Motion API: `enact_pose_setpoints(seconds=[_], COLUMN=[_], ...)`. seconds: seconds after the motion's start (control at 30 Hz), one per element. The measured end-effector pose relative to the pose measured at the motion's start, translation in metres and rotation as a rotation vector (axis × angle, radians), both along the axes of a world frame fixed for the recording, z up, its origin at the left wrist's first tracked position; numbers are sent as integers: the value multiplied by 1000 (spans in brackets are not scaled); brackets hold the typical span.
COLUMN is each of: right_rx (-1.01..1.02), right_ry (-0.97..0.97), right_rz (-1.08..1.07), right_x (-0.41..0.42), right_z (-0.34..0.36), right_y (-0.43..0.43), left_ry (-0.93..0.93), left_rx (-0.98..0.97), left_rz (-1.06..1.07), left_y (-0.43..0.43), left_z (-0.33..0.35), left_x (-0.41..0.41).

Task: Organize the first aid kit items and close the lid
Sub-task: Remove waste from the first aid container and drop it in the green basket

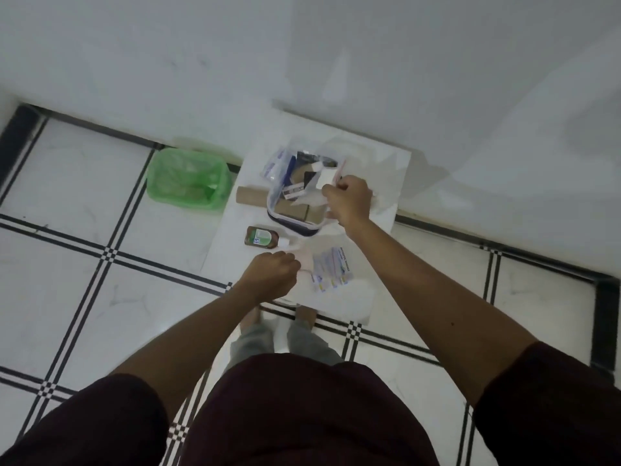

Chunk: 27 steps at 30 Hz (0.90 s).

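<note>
A clear plastic first aid box (285, 215) with a dark rim stands open on a small white table (386, 169), filled with brown packets and small boxes. My right hand (349, 200) is closed on a white packet (325, 179) at the box's right side. Nearer me, my left hand (270, 274) is curled on the edge of a pale glove or wrapper (304, 260); whether it grips it is unclear. A brown bottle (262, 237) lies on its side left of centre. A blue-and-white sachet pack (332, 269) lies flat beside my left hand. A brown cardboard tube (252, 195) lies left of the box.
A bin lined with a green bag (188, 178) stands on the tiled floor left of the table. A white wall runs behind the table. My feet (279, 319) are at the table's near edge.
</note>
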State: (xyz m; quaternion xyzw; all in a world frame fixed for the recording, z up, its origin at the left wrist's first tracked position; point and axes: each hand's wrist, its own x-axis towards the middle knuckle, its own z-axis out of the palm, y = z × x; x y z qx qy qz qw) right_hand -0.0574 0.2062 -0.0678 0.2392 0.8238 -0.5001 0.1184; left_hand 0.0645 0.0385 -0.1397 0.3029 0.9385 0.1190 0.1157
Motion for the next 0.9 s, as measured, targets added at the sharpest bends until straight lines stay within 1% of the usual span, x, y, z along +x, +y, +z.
enact_pose_setpoints(seconds=[0.1,0.23,0.3,0.37,0.43,0.5,0.57,0.77,0.9], right_rx=[-85,-191,-205,-185,-180,-177,-181,-147,-83], right_ry=[0,-17,-16,-16,-23,-32,-48,-100,-108], right_rz=[-22,-31,-35,-28,-12,5,8,-1,-38], right_x=[-12,-26,-31,-37,-41,-47,-53,-79,-121], right_z=[22,47,55,58,61,63,59,36,0], right_y=[-6,-21,-31,-43,-56,-72,-90,-138,-203], left_ry=[110,224,266,301,336,346,325,167,-9], left_rx=[141,157,170,210,251,247,209,91,101], left_rz=[49,68,102,215,375,501,571,660,915], left_y=[-29,-68,-83,-95,-104,-114,-128,-173,-233], left_z=[32,83,105,120,125,125,117,82,46], left_x=[-13,-38,-48,-56,-64,-74,-83,-110,-156])
